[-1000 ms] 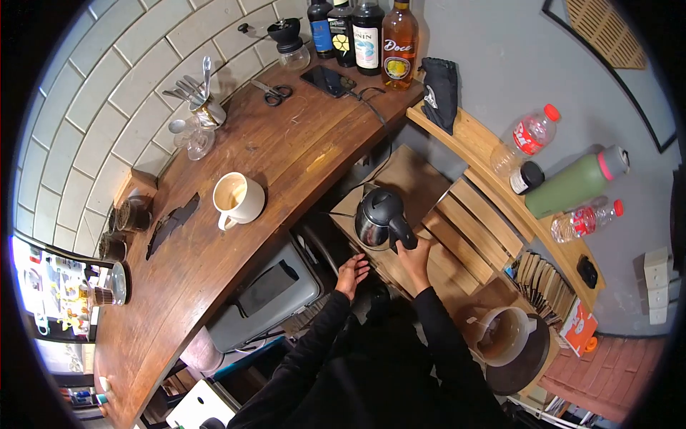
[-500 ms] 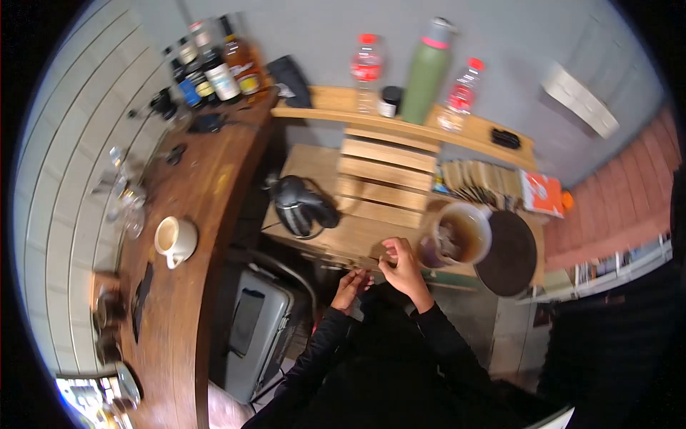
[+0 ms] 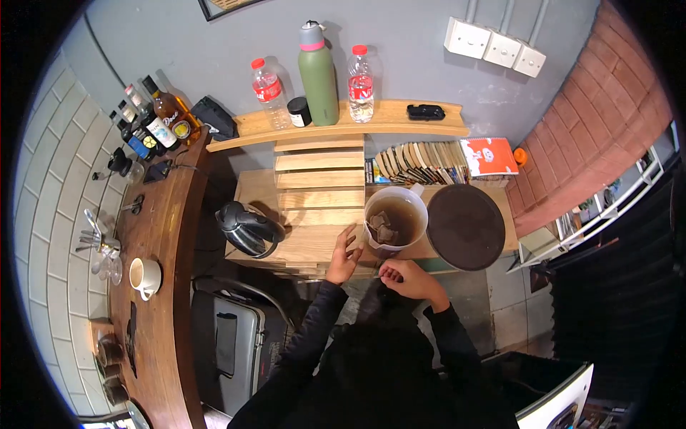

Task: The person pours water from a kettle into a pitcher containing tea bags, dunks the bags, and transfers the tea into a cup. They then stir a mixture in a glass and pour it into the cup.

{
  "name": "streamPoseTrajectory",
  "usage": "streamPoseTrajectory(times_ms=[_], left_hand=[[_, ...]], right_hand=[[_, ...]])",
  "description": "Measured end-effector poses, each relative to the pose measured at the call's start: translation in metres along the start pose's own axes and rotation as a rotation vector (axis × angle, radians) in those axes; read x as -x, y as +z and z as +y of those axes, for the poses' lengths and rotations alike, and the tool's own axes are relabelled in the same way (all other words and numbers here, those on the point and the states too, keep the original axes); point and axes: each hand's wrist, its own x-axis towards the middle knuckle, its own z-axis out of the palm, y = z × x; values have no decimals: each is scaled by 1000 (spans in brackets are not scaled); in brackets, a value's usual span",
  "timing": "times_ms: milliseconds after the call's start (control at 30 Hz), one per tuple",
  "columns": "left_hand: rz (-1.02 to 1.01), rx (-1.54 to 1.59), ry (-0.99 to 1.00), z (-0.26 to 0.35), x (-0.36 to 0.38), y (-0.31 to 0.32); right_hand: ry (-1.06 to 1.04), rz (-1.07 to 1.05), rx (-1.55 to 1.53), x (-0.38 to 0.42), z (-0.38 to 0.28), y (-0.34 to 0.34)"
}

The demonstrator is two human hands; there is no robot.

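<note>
A round, translucent whitish plastic pitcher [image 3: 421, 226] stands upright on the light wooden counter [image 3: 437, 252], between a slatted light-wood panel [image 3: 321, 179] and a flat, round dark-brown disc [image 3: 466, 227]. Its long axis is vertical and its open mouth faces up; the handle points away from the person and slightly right. Cloudy brown liquid fills part of it, with several pale brown tea bags [image 3: 384, 227] bunched on the left side. The left hand [image 3: 345, 257] is just beside the pitcher's near left wall, fingers spread apart; whether they touch it I cannot tell. The right hand [image 3: 406, 279] is near its near side, fingers curled inward; I cannot tell whether they close on anything.
</note>
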Motion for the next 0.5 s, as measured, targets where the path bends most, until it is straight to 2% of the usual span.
streamPoseTrajectory(times_ms=[67,133,200,233,333,500], left_hand=[[-20,-170,5,-3,-8,3],[75,-183,28,-12,-8,13],[146,-110,-55,-15,-12,19],[234,-115,-20,-8,-10,27],[256,-165,-68,-28,-9,26],[373,-85,31,-33,-10,32]], right_hand=[[-26,-149,5,-5,3,-13],[-50,-234,7,-10,9,-27],[-72,-308,6,-14,14,-40],[-92,-350,-21,-17,15,-49],[-136,-447,-49,-23,17,-71],[-229,-590,-83,-31,11,-114]])
